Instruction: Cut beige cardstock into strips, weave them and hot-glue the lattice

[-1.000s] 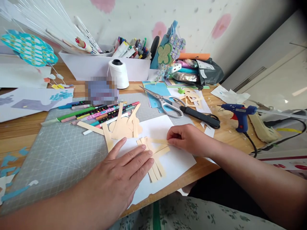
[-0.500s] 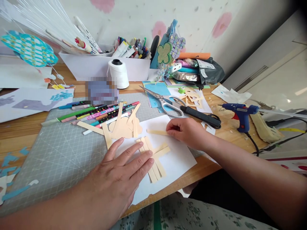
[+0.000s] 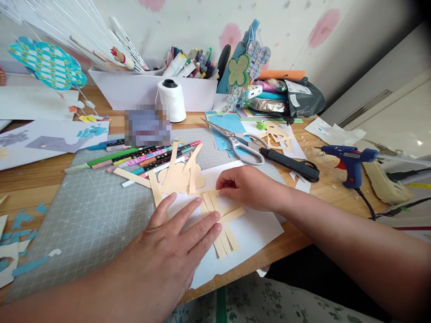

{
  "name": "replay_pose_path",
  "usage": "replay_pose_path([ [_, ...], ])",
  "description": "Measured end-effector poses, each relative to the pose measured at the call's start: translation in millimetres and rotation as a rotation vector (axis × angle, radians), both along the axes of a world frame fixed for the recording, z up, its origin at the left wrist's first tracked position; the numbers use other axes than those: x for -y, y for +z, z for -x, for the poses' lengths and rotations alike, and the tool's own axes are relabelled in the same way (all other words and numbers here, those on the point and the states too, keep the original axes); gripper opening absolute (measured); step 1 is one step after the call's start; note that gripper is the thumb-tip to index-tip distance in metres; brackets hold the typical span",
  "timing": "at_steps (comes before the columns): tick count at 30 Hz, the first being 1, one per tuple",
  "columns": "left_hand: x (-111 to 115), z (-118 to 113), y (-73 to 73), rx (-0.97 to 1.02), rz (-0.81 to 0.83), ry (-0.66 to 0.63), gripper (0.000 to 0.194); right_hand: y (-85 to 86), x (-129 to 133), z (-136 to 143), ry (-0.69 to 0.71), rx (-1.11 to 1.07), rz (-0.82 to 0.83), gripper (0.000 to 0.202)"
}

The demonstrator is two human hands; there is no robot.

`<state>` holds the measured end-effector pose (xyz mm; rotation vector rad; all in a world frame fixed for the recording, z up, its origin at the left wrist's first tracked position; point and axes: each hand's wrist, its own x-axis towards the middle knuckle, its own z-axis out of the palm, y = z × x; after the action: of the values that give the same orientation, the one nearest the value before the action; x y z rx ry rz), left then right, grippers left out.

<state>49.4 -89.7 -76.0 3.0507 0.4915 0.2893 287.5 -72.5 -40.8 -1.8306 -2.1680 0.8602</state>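
Observation:
My left hand (image 3: 183, 240) lies flat with spread fingers, its fingertips resting on several cream paper strips (image 3: 222, 244). These strips lie side by side on a white sheet (image 3: 261, 231), with other strips running crosswise over or under them. My right hand (image 3: 244, 186) pinches a cream paper strip (image 3: 210, 192) at the upper end of the group; its fingers hide part of that strip. Just beyond, loose strips (image 3: 170, 167) lie on and around a cream, cloud-shaped paper cutout (image 3: 201, 180).
Markers (image 3: 134, 157) spread over the grey cutting mat (image 3: 97, 215). Scissors (image 3: 240, 146), a black-handled cutter (image 3: 289, 165) and a blue glue gun (image 3: 352, 163) lie to the right. A white thread spool (image 3: 172, 103) stands behind. Blue paper scraps (image 3: 25, 220) lie at left.
My right hand has moved left with its paper strip, bringing it to the upper end of the grouped strips. My left hand stays on them. The whole view has shifted slightly.

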Motion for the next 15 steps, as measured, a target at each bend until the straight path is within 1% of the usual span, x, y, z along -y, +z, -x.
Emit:
replay_pose_path([
  [3, 0.7, 0.2, 0.2, -0.002, 0.011, 0.008, 0.046, -1.3, -3.0, 5.8, 0.025, 0.001, 0.008, 0.008],
  [10, 1.8, -0.5, 1.6, 0.007, 0.076, 0.037, 0.047, -5.2, -2.6, 7.8, -0.026, -0.011, -0.006, 0.007],
  [15, 1.3, -0.9, 0.3, 0.019, 0.056, 0.029, 0.046, -4.9, -1.2, 8.7, -0.03, -0.025, -0.012, 0.008],
])
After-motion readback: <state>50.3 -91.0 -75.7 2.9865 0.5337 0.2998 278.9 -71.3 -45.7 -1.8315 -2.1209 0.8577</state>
